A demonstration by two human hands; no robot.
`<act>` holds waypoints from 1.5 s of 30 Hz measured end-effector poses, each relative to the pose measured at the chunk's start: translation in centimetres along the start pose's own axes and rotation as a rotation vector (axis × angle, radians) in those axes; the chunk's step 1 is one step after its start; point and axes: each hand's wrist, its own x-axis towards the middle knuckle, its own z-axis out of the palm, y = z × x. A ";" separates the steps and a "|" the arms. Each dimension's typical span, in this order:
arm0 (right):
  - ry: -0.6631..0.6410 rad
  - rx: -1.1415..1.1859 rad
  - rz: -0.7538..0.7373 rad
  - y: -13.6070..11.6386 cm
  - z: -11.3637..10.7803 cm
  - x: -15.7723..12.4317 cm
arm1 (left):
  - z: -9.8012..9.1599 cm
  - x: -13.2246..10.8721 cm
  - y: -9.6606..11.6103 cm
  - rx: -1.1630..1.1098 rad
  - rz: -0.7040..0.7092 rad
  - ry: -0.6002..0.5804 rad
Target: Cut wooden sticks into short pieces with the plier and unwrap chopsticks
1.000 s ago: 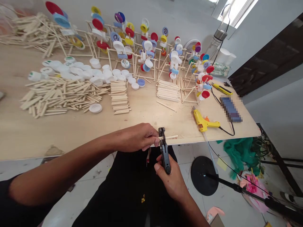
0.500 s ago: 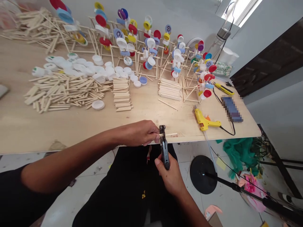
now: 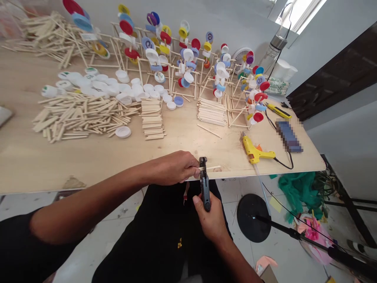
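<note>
Near the table's front edge, my left hand (image 3: pixel 180 167) pinches a thin wooden stick (image 3: pixel 214 168) that points right. The dark pliers (image 3: pixel 204 188) are in my right hand (image 3: pixel 214 220), with fingers wrapped round the handles below the edge. Their jaws sit across the stick, just beside my left fingertips; the stick's free end sticks out on the far side. Beyond my hands lie a loose single stick (image 3: pixel 209 131), a neat stack of short sticks (image 3: pixel 153 120) and a second stack (image 3: pixel 211 112).
A yellow glue gun (image 3: pixel 256 151) and a phone (image 3: pixel 288 135) lie to the right, near a yellow cutter knife (image 3: pixel 278 111). White bottle caps (image 3: pixel 103 84) and a stick heap (image 3: pixel 79 114) spread leftward. Several stick frames with coloured caps (image 3: pixel 188 65) line the back. A black stand base (image 3: pixel 253 217) is on the floor.
The view has shifted very slightly. Both hands, the pliers and the stick keep nearly the same position, with the jaws still across the stick.
</note>
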 end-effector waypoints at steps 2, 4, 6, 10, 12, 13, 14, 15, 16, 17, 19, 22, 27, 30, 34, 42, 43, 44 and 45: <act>0.008 -0.001 -0.011 -0.2 0.0 0.1 | 0.3 -0.1 0.2 0.089 0.009 0.044; 0.018 0.001 -0.022 -0.3 0.0 0.2 | 1.0 -0.4 0.3 0.243 -0.016 0.129; 0.029 0.008 -0.027 -0.3 0.1 0.3 | 2.2 -0.8 0.3 0.425 -0.051 0.254; 0.025 0.046 -0.025 -0.3 0.2 0.3 | 4.8 -1.6 -0.7 0.710 0.084 0.546; 0.015 0.065 -0.020 -0.2 0.2 0.3 | 5.6 -1.8 -1.4 0.819 0.193 0.670; 0.011 0.069 -0.016 -0.2 0.2 0.3 | 5.9 -1.8 -1.7 0.856 0.239 0.719; 0.008 0.071 -0.012 -0.1 0.2 0.2 | 6.0 -1.8 -1.9 0.880 0.274 0.757; 0.007 0.075 -0.006 -0.1 0.2 0.2 | 6.1 -1.8 -2.0 0.890 0.302 0.788; 0.006 0.079 -0.002 -0.1 0.3 0.2 | 6.1 -1.8 -2.1 0.893 0.320 0.810; 0.002 0.085 0.000 0.0 0.3 0.2 | 6.2 -1.8 -2.2 0.891 0.332 0.825; -0.006 0.100 0.011 0.1 0.4 0.2 | 6.3 -1.8 -2.2 0.887 0.338 0.836; -0.019 0.112 0.033 0.4 0.5 0.1 | 6.6 -1.7 -2.4 0.903 0.325 0.844; -0.036 0.133 0.064 0.8 0.6 0.1 | 7.0 -1.5 -2.8 0.931 0.315 0.861; -0.013 0.139 0.064 0.9 0.7 0.1 | 7.1 -1.4 -2.8 0.917 0.311 0.870; 0.013 0.142 0.061 1.0 1.0 0.2 | 7.1 -1.3 -2.7 0.910 0.307 0.891; 0.009 0.163 0.047 1.0 1.1 0.1 | 7.2 -1.1 -3.0 0.966 0.334 0.905; -0.001 0.159 0.051 0.9 1.1 0.1 | 7.2 -1.0 -3.1 0.977 0.339 0.901; -0.010 0.151 0.057 0.8 1.1 0.1 | 7.1 -1.0 -3.1 0.988 0.344 0.899; -0.017 0.140 0.061 0.6 1.1 0.1 | 7.1 -1.0 -3.2 0.996 0.352 0.898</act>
